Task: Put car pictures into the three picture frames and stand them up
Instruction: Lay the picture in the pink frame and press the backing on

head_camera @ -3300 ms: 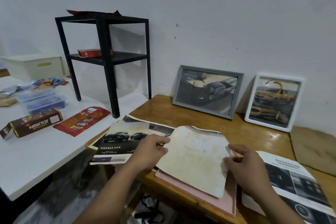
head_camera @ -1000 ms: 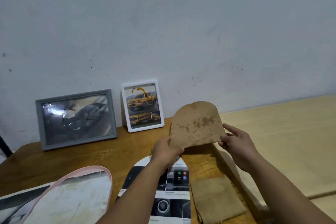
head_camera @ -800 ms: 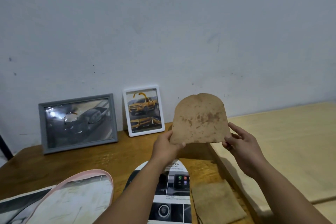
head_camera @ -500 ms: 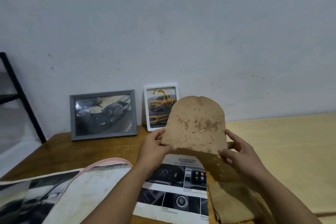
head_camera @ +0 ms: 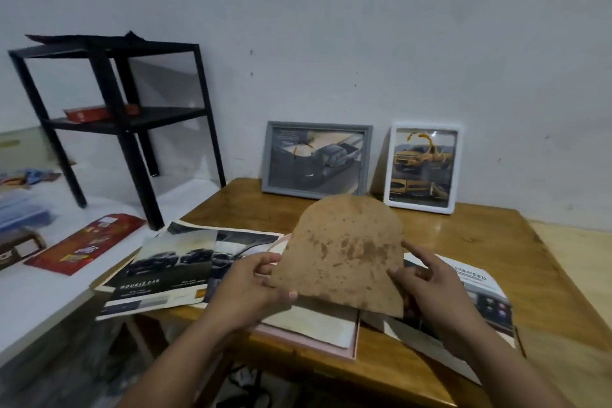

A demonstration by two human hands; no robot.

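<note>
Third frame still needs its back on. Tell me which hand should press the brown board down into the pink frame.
Probably the left hand. It grips the brown board at its lower left edge, right above the pink frame lying flat. The right hand holds the board's right edge, out over the brochure.

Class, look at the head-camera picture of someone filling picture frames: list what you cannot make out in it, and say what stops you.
- Pink frame: mostly hidden by the brown board and the paper lying in it.
- Left hand and right hand: fingers behind the board are hidden.
- Brochure: small print too fine to read.
- Grey frame and white frame: rear supports hidden, seen from the front.
- Box: cut by the left edge.
</note>
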